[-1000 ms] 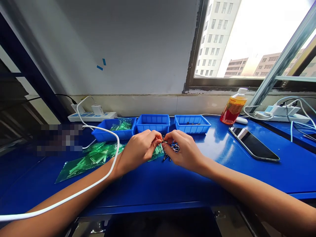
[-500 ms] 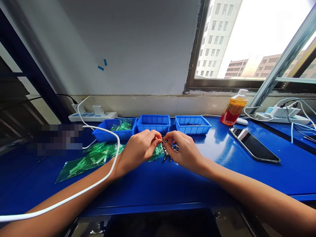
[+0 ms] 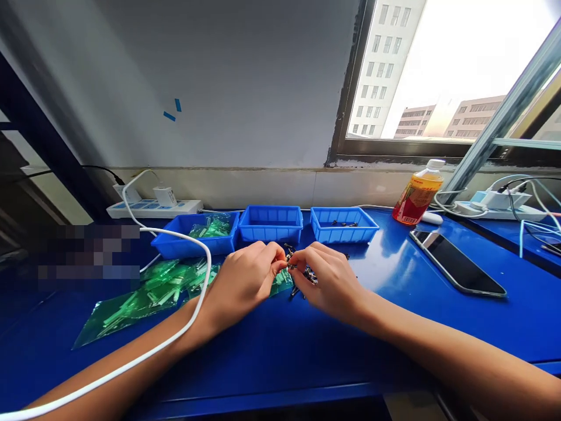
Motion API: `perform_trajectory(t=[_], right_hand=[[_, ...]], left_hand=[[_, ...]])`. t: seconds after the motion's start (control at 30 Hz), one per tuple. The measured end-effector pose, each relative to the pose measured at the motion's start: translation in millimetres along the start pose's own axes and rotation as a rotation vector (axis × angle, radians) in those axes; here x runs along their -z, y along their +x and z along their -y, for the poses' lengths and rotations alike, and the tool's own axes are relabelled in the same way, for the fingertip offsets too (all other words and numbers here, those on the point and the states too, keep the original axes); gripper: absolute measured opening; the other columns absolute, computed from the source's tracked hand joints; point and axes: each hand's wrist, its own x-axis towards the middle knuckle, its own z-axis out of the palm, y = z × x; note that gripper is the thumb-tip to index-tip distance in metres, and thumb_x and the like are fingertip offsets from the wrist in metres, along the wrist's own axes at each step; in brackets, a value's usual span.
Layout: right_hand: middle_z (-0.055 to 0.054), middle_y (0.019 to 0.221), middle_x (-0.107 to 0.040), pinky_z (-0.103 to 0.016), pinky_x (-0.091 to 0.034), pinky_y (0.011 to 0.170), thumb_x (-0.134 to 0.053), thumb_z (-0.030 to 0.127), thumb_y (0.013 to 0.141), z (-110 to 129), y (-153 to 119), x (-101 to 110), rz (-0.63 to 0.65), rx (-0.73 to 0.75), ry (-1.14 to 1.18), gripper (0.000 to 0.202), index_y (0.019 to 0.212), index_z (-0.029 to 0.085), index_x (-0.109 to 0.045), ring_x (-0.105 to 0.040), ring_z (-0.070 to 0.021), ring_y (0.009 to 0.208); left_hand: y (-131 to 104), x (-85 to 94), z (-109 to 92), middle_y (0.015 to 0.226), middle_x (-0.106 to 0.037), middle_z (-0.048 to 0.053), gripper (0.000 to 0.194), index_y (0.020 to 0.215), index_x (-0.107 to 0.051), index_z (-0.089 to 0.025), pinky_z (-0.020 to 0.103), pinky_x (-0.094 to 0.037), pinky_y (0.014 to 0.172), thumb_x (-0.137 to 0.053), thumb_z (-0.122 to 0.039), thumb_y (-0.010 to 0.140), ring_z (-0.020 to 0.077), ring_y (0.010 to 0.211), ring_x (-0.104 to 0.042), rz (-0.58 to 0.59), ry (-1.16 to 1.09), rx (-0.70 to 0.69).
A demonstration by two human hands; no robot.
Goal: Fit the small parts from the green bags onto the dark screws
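Pinching small part (image 3: 290, 266): left hand (image 3: 246, 273), right hand (image 3: 329, 277); bottle label (image 3: 415, 197) illegible.

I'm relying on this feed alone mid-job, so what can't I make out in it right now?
- Head view: the pinched piece, too small and partly covered by fingers of the left hand and right hand.
- Head view: part of the metal pile, behind the right hand.
- Head view: whatever lies under the pixelated patch.

A blue table (image 3: 245, 356) carries blue bins (image 3: 270, 233), green bags (image 3: 131, 310), a bottle (image 3: 416, 196) and a phone (image 3: 458, 263).
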Motion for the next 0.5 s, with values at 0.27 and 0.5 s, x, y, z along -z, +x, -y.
perform_trajectory(t=[0.27,0.5], right_hand=[[-0.002,0.064,-0.062,-0.025,-0.04,0.055,-0.049,0.013,0.084,-1.0,-2.4,-2.4,0.046,-0.009,-0.05,0.011,0.077,0.017,-0.056,-0.052,-0.0122,0.059],[0.0,0.059,-0.058,-0.024,-0.041,0.052,-0.051,0.016,0.082,-2.3,4.9,2.6,0.082,-0.101,0.088,0.006,0.077,0.018,-0.053,-0.05,-0.0117,0.055]], left_hand=[[-2.4,-6.1,0.8,0.07,-0.058,0.0,0.02,0.081,-0.056,-0.02,0.025,-0.036,0.055,-0.037,-0.019,0.088,0.0143,0.061,-0.054,0.039,-0.095,0.038],[0.6,-12.5,8.6,0.076,-0.062,0.001,0.021,0.085,-0.058,-0.02,0.026,-0.044,0.062,-0.039,-0.026,0.089,0.0151,0.069,-0.058,0.083,-0.267,0.102]])
